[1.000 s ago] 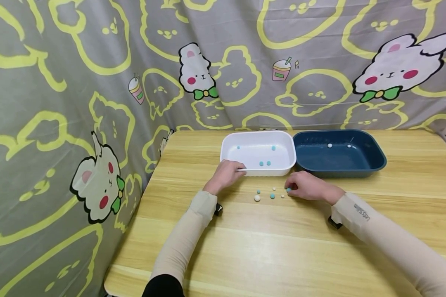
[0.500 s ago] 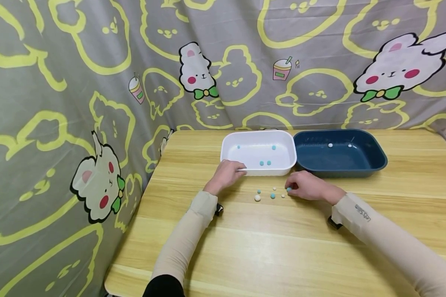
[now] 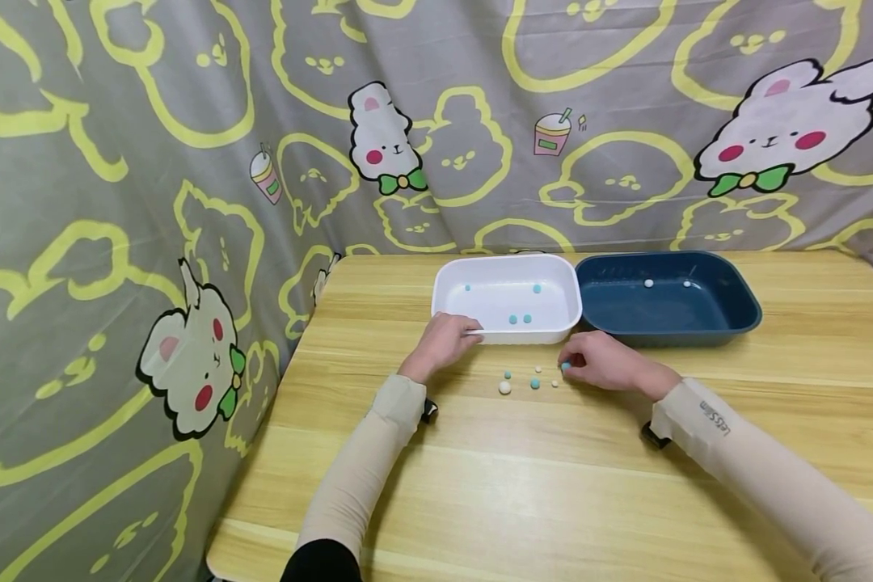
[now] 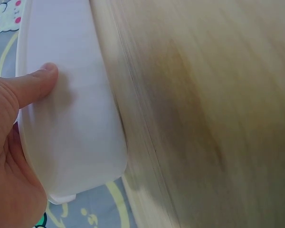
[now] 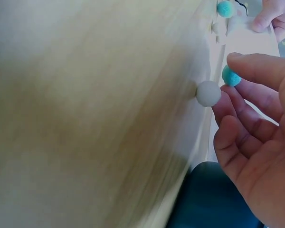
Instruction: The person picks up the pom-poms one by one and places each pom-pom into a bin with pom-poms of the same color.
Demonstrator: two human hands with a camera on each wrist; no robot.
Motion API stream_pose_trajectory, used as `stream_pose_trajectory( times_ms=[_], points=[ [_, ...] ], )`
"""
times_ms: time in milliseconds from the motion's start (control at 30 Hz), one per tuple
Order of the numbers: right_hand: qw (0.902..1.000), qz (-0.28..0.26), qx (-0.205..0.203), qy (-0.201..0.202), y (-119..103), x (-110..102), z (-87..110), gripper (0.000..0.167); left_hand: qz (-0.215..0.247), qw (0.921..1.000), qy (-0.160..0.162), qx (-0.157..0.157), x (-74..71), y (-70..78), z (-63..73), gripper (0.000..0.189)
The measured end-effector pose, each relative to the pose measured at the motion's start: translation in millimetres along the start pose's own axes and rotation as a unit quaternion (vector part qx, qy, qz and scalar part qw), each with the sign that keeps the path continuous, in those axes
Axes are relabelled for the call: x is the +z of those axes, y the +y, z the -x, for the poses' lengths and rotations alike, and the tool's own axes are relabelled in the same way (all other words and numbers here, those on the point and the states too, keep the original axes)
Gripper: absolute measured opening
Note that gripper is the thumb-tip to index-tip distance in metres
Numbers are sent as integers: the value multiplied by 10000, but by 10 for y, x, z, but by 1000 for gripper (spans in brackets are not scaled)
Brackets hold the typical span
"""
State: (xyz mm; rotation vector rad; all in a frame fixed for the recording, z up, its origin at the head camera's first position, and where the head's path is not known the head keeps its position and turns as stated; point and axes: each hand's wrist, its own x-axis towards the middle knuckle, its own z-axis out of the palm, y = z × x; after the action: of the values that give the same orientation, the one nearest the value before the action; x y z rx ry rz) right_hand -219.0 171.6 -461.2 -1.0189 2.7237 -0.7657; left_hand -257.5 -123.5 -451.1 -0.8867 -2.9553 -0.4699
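My left hand point(image 3: 447, 346) grips the front left rim of a white plastic basin point(image 3: 563, 333), its thumb point(image 4: 40, 85) against the outer wall. Inside the basin lie several small teal balls point(image 3: 512, 319). My right hand point(image 3: 602, 360), in front of where the two basins meet, pinches a fuzzy teal pom-pom point(image 5: 231, 76) between thumb and index finger, the other fingers loosely curled. A white ball point(image 5: 208, 93) is close beside those fingertips in the right wrist view. Between the hands, a larger white ball point(image 3: 505, 388), small white ones and teal pom-poms point(image 3: 534, 384) lie on the table.
Right of the white basin stands a dark blue basin point(image 3: 669, 331) with two white balls point(image 3: 649, 284) inside. Both stand toward the back of the wooden table point(image 3: 509, 485). A grey curtain point(image 3: 473, 226) with cartoon prints hangs behind and along the left.
The teal pom-pom in my right hand has shifted very slightly toward the basins. My left hand keeps its grip on the white basin's rim.
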Motion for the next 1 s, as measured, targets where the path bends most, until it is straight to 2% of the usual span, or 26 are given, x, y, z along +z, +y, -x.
stream_pose_trajectory(
  times_ms=[200,467,700,1000],
  points=[
    [9997,-175,-47,135,42,84,-8,7,-17,10000,-1,-14,24,-3,9,12],
    [9980,-556,193,215,44,94,-36,7,-97,9998,159,45,28,1,4,11],
    [9989,-418,96,203,6,77,-66,7,-229,9995,153,120,14,-4,-17,10],
    [9988,-476,110,98,-86,24,-167,9,-78,9999,41,52,-3,-27,-24,11]
  ],
)
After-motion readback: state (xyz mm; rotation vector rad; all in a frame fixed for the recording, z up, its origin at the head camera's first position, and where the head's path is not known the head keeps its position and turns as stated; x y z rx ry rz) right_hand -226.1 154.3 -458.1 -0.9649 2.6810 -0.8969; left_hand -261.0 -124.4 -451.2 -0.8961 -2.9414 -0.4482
